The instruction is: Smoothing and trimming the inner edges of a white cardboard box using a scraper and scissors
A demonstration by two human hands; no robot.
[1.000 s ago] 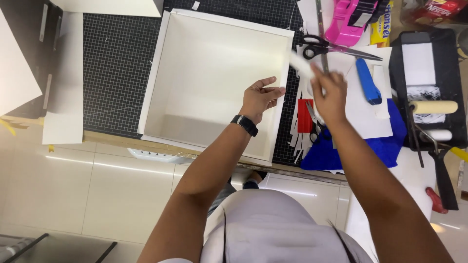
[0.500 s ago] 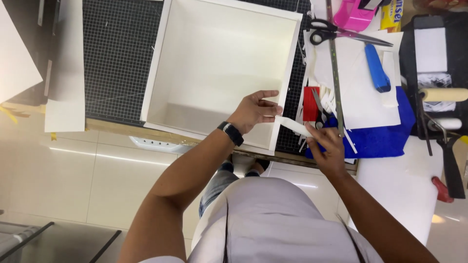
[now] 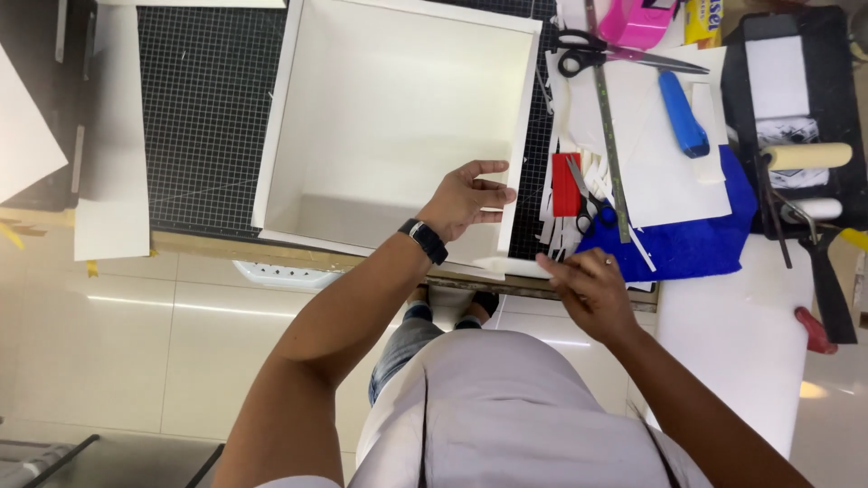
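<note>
Lying on the black gridded cutting mat [image 3: 208, 117], the white open box [image 3: 398, 126] shows its open side up toward the camera, and its near right corner reaches over the wooden table edge [image 3: 208, 246]. It is almost square, so a long axis is hard to name; its walls run nearly parallel with the grid lines, turned only a little. The left hand [image 3: 466, 199], with a dark watch [image 3: 423, 240] on the wrist, rests inside the box at the right wall, the fingers loosely curled and the thumb spread, touching the wall but not clamped on it. The right hand [image 3: 586, 282] is just beside the near right corner of the box, at the table edge; its fingers are bent, and I cannot tell if they pinch anything. Further right lie white paper strips [image 3: 579, 194], a red piece [image 3: 565, 184], small scissors [image 3: 592, 206], a long metal ruler [image 3: 608, 126], a blue utility knife [image 3: 680, 113], blue cloth [image 3: 696, 244], large scissors [image 3: 601, 56] and a paint roller [image 3: 805, 155] in a black tray [image 3: 836, 81].
</note>
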